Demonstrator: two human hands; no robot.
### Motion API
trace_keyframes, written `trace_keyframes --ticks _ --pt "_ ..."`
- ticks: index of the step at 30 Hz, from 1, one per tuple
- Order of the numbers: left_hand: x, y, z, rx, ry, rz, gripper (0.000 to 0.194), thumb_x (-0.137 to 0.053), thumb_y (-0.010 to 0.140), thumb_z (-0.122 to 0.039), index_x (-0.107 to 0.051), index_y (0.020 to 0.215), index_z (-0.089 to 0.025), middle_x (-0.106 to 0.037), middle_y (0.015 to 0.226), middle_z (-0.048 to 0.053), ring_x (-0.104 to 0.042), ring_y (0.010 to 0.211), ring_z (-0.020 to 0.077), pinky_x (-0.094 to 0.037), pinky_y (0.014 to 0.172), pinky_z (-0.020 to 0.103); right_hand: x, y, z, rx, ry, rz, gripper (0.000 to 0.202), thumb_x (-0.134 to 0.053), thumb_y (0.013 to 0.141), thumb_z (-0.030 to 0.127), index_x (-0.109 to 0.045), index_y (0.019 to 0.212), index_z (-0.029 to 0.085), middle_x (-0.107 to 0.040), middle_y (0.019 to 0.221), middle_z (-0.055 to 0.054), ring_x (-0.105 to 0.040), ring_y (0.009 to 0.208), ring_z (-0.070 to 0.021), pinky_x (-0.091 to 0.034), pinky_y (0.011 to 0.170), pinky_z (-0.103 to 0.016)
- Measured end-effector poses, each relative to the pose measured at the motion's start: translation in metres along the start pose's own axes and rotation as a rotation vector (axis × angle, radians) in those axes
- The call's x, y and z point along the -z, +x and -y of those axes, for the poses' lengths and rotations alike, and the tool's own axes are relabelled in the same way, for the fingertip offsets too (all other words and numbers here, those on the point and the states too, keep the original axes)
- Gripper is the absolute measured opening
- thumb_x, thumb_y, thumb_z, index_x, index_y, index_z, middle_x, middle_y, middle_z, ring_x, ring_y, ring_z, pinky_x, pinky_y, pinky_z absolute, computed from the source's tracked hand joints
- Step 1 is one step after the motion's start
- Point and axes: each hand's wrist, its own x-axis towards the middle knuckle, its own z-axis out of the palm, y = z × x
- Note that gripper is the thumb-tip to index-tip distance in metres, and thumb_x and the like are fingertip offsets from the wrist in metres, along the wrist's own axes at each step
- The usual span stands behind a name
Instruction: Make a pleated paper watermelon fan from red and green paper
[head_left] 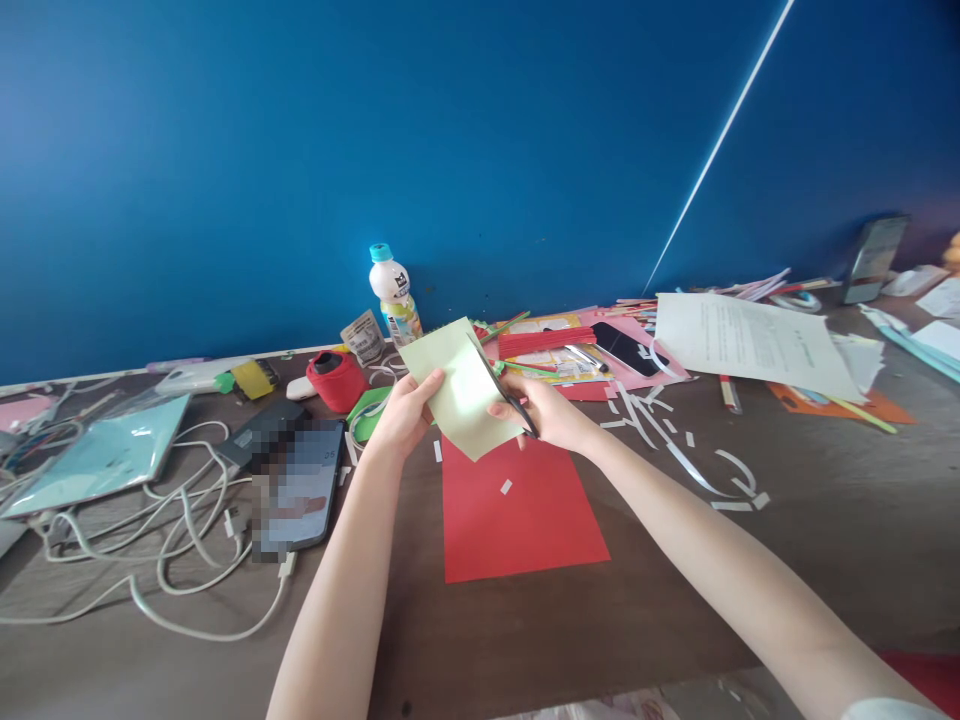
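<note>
My left hand [407, 415] pinches the left edge of a pale green sheet of paper [450, 385], thumb on top, and holds it above the table. At the sheet's right edge, my right hand [546, 408] is closed around dark scissors [519, 404]. Their blade lies along that edge, with a narrow strip of the paper beside it. Fingers hide most of the scissors' handles. Below both hands, a red sheet of paper [521, 530] lies flat on the table, with a small white scrap [506, 487] on it.
Left of my hands are a charging phone [307, 480], tangled white cables [187, 540] and a red roll [337, 382]. A bottle [394, 290] stands by the blue wall. Rightward lie a black phone [628, 350], white paper strips [675, 450] and a printed sheet [750, 340].
</note>
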Motion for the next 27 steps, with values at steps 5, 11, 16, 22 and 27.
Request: trace_keyframes --ticks 5,11,16,22,27 --pt "-0.0019 -0.0018 -0.0016 0.016 -0.001 -0.003 0.030 -0.066 0.072 -0.028 -0.060 0.097 -0.013 -0.067 0.097 0.010 -0.065 0.080 0.0200 -0.053 0.063 0.026 -0.0002 0.0005 -0.0010 -0.014 0.000 0.000 0.036 -0.060 0.071 0.051 -0.042 0.077 0.020 -0.042 0.064 0.005 -0.052 0.046 -0.0117 -0.048 0.040 -0.027" --pt "0.0001 -0.0003 -0.0003 0.005 -0.001 0.018 0.031 -0.066 0.070 -0.029 -0.061 0.096 -0.013 -0.068 0.096 0.010 -0.065 0.080 0.0203 -0.052 0.062 0.025 -0.0006 -0.0002 -0.0016 -0.004 0.020 -0.004 0.037 -0.059 0.071 0.053 -0.044 0.080 0.020 -0.044 0.065 0.005 -0.053 0.048 -0.0119 -0.047 0.041 -0.026" --pt "-0.0024 -0.0006 0.0011 0.020 0.023 0.065 0.035 -0.067 0.068 -0.031 -0.061 0.097 -0.012 -0.069 0.092 0.010 -0.065 0.077 0.0225 -0.052 0.061 0.028 -0.0028 -0.0003 -0.0009 0.030 0.006 -0.014 0.039 -0.057 0.071 0.056 -0.047 0.082 0.020 -0.051 0.073 0.001 -0.056 0.053 -0.0133 -0.048 0.042 -0.026" --pt "-0.0071 -0.0013 0.0015 -0.008 0.010 0.026 0.034 -0.068 0.067 -0.030 -0.061 0.095 -0.012 -0.069 0.088 0.010 -0.066 0.075 0.0219 -0.052 0.062 0.028 -0.0028 0.0003 -0.0011 0.031 0.021 -0.005 0.041 -0.056 0.071 0.058 -0.048 0.085 0.020 -0.054 0.081 -0.002 -0.056 0.057 -0.0136 -0.050 0.044 -0.027" --pt "-0.0064 -0.0004 0.0015 -0.001 0.009 0.003 0.034 -0.068 0.067 -0.030 -0.062 0.094 -0.012 -0.069 0.089 0.010 -0.066 0.073 0.0216 -0.051 0.059 0.027 -0.0025 0.0007 -0.0011 0.027 0.034 -0.002 0.041 -0.055 0.071 0.058 -0.046 0.084 0.020 -0.053 0.082 -0.002 -0.056 0.058 -0.0144 -0.051 0.044 -0.028"
